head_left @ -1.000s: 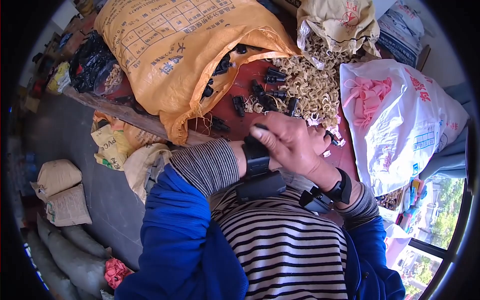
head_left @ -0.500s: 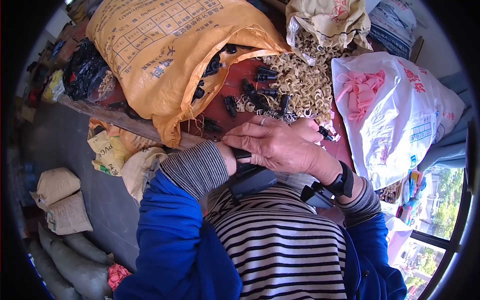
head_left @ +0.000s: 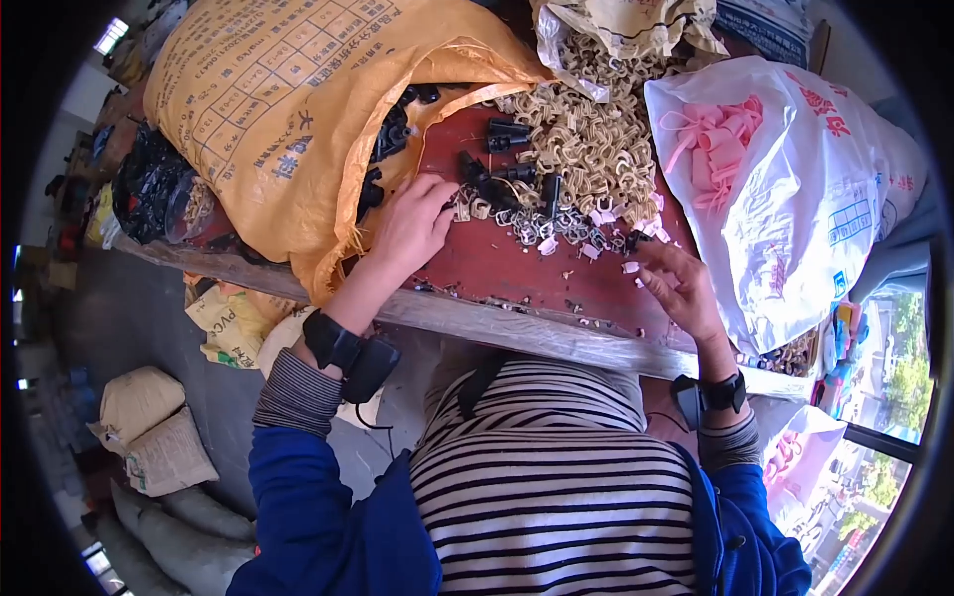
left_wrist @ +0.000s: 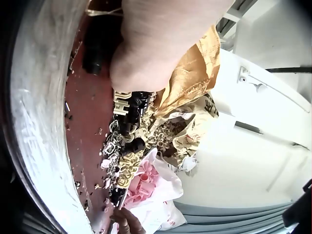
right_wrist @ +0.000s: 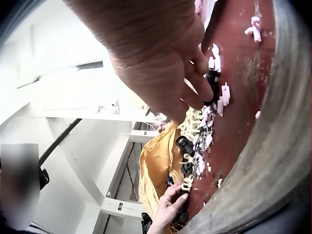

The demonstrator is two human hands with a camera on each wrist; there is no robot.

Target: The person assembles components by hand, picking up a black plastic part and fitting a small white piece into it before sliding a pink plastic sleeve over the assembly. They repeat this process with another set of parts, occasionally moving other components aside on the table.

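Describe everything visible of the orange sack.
The orange sack is large, bulging and creased, apparently woven plastic, printed with dark characters and a grid table. It lies on the red tabletop toward the person's left, its mouth gaping toward the cream clips, with black parts showing inside. A lower corner reaches over the wooden edge. The left hand is right by the mouth; whether it touches the sack is unclear.
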